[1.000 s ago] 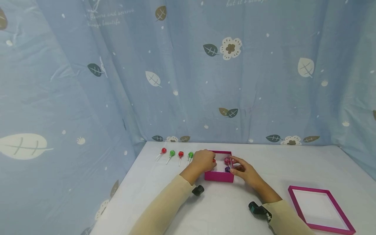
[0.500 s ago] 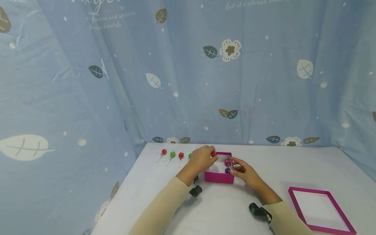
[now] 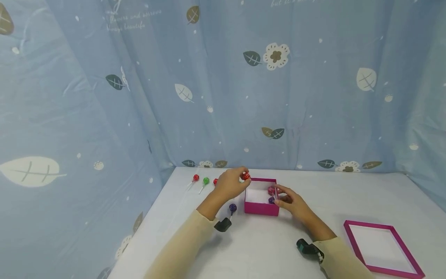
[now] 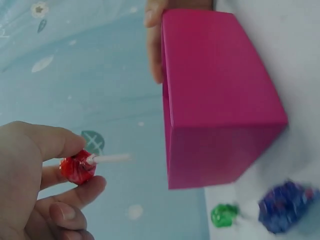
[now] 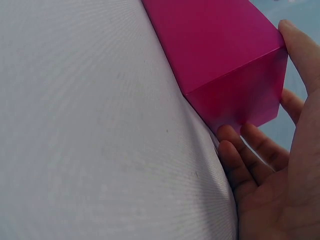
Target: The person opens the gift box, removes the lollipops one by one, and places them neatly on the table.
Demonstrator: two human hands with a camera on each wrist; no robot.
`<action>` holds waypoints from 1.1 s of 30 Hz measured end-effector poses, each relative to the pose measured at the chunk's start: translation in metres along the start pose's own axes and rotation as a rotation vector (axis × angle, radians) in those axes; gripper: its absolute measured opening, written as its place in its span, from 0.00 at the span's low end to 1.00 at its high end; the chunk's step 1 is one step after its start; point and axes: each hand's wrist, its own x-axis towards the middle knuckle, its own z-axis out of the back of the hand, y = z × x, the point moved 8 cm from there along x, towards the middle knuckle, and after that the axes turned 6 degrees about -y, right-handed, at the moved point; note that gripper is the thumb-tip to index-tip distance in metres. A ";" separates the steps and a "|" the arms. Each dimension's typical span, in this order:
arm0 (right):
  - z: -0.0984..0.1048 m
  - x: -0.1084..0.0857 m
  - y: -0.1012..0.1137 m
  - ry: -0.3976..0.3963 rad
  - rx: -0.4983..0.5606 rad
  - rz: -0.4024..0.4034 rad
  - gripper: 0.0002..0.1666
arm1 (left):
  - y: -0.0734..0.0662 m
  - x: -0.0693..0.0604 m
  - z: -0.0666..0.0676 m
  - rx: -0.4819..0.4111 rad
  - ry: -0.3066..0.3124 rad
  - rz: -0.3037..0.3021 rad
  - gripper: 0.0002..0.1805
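Note:
My left hand (image 3: 230, 184) pinches a red-wrapped lollipop (image 4: 77, 167) by its candy head, just above and left of the magenta box (image 3: 261, 209). In the left wrist view the lollipop's white stick points toward the box. My right hand (image 3: 294, 203) holds the box by its right side, with the thumb (image 5: 300, 55) at the near rim corner and other fingers along the wall. Inside that open-topped box, near its right wall, lie a pink lollipop (image 3: 271, 190) and a purple lollipop (image 3: 271, 200).
Left of the box, a red lollipop (image 3: 196, 178) and a green lollipop (image 3: 206, 181) lie in a row, with others partly hidden by my left hand. A purple lollipop (image 3: 232, 208) lies nearer me. The box's lid (image 3: 397, 270) rests at the right.
My left hand has lifted the red lollipop from inside the box, up and left past its rim. The purple lollipop on the table has come into view. My right hand stays on the box.

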 end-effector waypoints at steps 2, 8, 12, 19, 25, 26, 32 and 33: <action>-0.001 0.003 -0.012 -0.005 0.002 -0.002 0.36 | 0.006 -0.003 0.001 0.007 0.008 0.012 0.17; 0.001 0.006 -0.022 -0.012 0.006 -0.001 0.37 | 0.022 -0.013 0.003 0.005 0.048 0.055 0.15; 0.001 0.006 -0.022 -0.012 0.013 -0.004 0.36 | 0.032 -0.020 0.004 0.011 0.060 0.068 0.14; -0.001 0.005 -0.022 -0.005 0.015 -0.011 0.37 | 0.054 -0.035 0.005 0.065 0.075 0.087 0.13; 0.001 0.006 -0.022 -0.017 0.003 -0.011 0.36 | 0.066 -0.047 0.006 0.082 0.092 0.089 0.13; 0.001 0.006 -0.022 -0.014 0.000 -0.008 0.36 | 0.067 -0.048 0.005 0.081 0.095 0.087 0.13; -0.001 0.003 -0.014 0.000 0.003 -0.021 0.36 | 0.078 -0.058 -0.003 0.071 0.131 0.114 0.13; -0.001 0.002 -0.010 0.002 0.008 -0.022 0.36 | 0.080 -0.059 -0.004 0.069 0.134 0.120 0.14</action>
